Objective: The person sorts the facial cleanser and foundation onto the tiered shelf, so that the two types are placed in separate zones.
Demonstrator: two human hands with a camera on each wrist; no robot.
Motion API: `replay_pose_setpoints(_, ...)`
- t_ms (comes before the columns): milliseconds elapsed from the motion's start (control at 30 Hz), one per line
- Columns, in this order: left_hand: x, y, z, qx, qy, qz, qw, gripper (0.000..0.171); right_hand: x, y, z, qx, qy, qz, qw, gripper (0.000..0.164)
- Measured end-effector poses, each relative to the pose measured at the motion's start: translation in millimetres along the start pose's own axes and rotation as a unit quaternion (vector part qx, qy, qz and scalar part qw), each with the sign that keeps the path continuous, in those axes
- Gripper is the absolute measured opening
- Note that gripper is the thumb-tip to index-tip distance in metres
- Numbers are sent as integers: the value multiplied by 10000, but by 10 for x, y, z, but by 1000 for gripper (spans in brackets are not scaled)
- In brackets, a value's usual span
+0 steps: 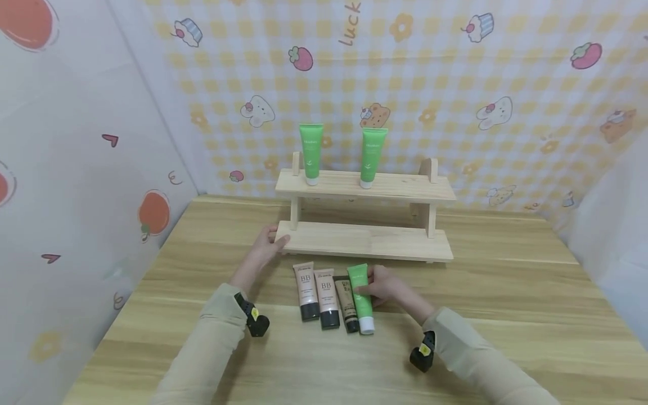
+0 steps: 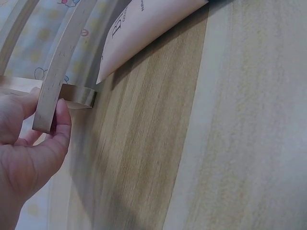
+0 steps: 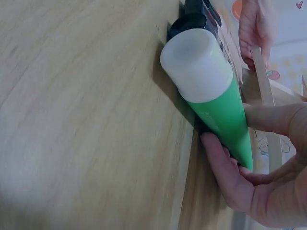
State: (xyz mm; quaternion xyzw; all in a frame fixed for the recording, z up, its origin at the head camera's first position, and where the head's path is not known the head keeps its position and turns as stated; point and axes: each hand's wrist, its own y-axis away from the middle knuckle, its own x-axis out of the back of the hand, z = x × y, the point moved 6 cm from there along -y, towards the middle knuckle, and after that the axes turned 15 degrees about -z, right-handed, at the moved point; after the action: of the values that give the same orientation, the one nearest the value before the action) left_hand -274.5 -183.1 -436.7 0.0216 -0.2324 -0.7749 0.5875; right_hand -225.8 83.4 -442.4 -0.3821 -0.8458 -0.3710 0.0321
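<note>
My left hand (image 1: 266,246) pinches the left end of the lower board of a two-tier wooden shelf (image 1: 334,239); in the left wrist view, thumb and fingers lie on either side of the board (image 2: 56,72). A green tube with a white cap (image 1: 361,298) is between the thumb and fingers of my right hand (image 1: 385,286). In the right wrist view the green tube (image 3: 223,120) points its cap toward the camera, close over the table. Left of it lie a slim tan tube with a black cap (image 1: 346,298) and two pale pink BB tubes (image 1: 326,292) (image 1: 306,287).
Two more green tubes stand cap-down on the upper board, one near its left end (image 1: 311,149) and one near the middle (image 1: 373,154). The wood-grain table (image 1: 506,281) runs back to a patterned cloth (image 1: 334,84) behind the shelf.
</note>
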Motion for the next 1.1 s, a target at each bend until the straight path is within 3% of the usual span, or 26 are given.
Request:
replay_pose_setpoints(467, -17, 30, 0, -160, 47, 73, 9998, 57, 62, 11, 80, 198, -274, -52, 9994, 55)
replay_pose_setpoints(800, -16, 9, -17, -176, 53, 83, 9998, 58, 190, 182, 68, 804, -725, -489, 9929, 61)
replay_pose_setpoints(1100, -22, 16, -5, -249, 68, 48, 9997, 58, 409, 304, -27, 1107, -437, -463, 9918, 65)
